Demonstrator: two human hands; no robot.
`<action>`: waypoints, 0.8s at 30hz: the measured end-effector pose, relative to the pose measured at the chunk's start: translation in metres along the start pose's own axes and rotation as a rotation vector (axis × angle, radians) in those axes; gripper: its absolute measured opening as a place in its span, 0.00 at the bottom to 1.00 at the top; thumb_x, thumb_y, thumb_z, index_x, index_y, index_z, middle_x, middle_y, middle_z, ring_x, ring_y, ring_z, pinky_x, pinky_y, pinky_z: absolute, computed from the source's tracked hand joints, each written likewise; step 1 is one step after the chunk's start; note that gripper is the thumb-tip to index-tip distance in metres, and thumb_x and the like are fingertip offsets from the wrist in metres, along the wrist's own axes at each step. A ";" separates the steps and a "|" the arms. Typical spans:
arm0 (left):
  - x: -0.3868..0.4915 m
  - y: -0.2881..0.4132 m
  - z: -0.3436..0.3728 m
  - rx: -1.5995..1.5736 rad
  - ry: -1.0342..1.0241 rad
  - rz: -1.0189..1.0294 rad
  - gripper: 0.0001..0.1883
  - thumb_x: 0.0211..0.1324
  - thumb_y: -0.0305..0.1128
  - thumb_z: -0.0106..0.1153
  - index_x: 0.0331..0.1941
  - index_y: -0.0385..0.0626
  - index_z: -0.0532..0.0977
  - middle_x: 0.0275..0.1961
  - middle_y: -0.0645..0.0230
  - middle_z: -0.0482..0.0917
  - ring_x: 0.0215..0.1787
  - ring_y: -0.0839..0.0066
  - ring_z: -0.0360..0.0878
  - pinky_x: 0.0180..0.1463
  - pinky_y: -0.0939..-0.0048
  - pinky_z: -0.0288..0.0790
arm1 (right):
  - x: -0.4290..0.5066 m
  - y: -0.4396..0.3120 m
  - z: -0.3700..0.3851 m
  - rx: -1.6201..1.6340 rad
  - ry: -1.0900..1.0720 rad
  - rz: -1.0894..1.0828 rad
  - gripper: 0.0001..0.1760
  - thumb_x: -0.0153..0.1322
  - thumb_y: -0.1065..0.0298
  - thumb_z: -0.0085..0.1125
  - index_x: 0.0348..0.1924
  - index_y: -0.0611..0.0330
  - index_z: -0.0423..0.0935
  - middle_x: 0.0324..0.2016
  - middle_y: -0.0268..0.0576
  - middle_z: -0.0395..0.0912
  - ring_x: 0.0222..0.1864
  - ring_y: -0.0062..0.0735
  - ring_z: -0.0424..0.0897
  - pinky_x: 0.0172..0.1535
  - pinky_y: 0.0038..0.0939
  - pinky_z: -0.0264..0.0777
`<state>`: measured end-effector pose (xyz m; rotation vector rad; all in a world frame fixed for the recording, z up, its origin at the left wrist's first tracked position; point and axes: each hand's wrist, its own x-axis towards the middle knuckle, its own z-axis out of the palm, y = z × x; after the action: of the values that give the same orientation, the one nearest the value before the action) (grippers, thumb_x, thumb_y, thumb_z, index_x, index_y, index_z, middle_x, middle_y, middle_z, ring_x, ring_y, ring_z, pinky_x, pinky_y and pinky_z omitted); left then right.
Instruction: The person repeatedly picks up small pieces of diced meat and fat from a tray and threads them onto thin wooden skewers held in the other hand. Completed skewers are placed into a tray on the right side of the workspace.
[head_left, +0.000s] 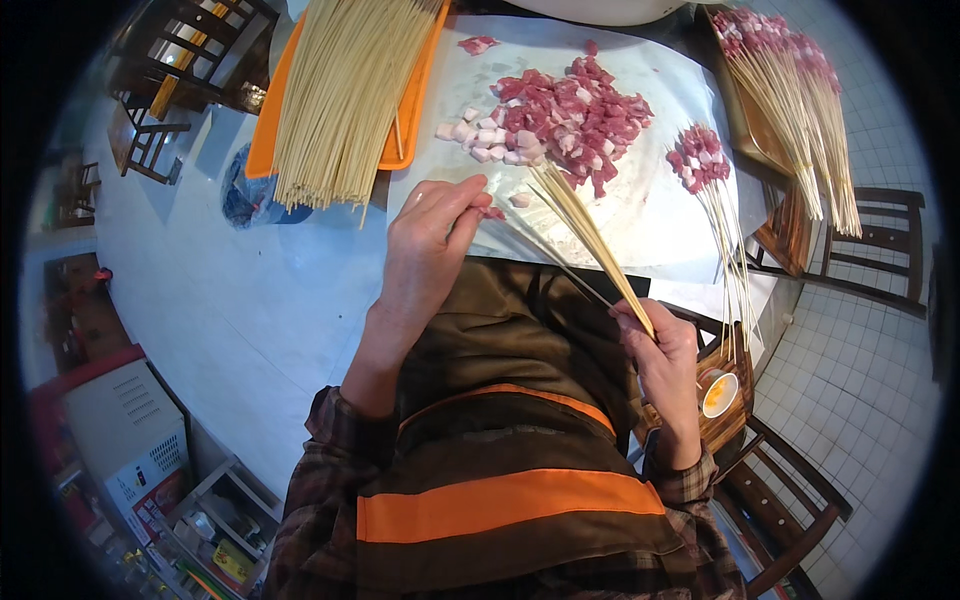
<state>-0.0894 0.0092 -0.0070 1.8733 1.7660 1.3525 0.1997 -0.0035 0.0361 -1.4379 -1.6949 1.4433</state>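
Note:
My right hand (664, 352) grips a bundle of thin bamboo skewers (592, 240), with one skewer angled apart from the rest towards my left hand. My left hand (431, 240) pinches a small piece of raw meat (492, 213) at that skewer's tip. A pile of diced red meat (574, 112) lies on the white board (675, 232) beyond my hands, with white fat cubes (487, 142) at its left side. Several loaded skewers (701, 161) rest at the board's right, their bare ends hanging past the near edge.
An orange tray (409, 135) with many bare skewers (345, 97) stands at the left. More loaded skewers (795, 97) lie on a tray at the upper right. A paper cup (718, 395) stands on a wooden chair seat at the right. A lined bin (247, 195) is at the left.

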 end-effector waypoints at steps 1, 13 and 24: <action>0.000 0.000 0.000 0.011 0.004 -0.004 0.12 0.59 0.19 0.65 0.48 0.38 0.83 0.39 0.63 0.88 0.45 0.62 0.84 0.47 0.63 0.78 | -0.003 -0.002 -0.001 0.031 0.013 0.026 0.08 0.77 0.77 0.56 0.46 0.70 0.82 0.22 0.36 0.72 0.25 0.18 0.68 0.30 0.24 0.64; -0.001 0.002 -0.004 0.061 -0.064 -0.068 0.09 0.61 0.22 0.65 0.46 0.41 0.85 0.41 0.64 0.87 0.47 0.64 0.83 0.51 0.66 0.77 | 0.006 0.004 0.004 -0.010 -0.010 0.015 0.07 0.78 0.75 0.58 0.44 0.69 0.83 0.23 0.26 0.72 0.25 0.11 0.64 0.28 0.19 0.56; -0.001 0.004 -0.007 0.001 -0.082 -0.082 0.10 0.63 0.19 0.61 0.47 0.41 0.83 0.41 0.64 0.87 0.47 0.62 0.82 0.51 0.65 0.75 | 0.010 0.002 0.005 -0.008 0.011 0.038 0.08 0.77 0.75 0.59 0.45 0.70 0.83 0.23 0.28 0.73 0.26 0.13 0.66 0.30 0.19 0.59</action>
<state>-0.0913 0.0045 -0.0008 1.8090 1.7823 1.2289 0.1925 0.0030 0.0302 -1.4870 -1.6770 1.4480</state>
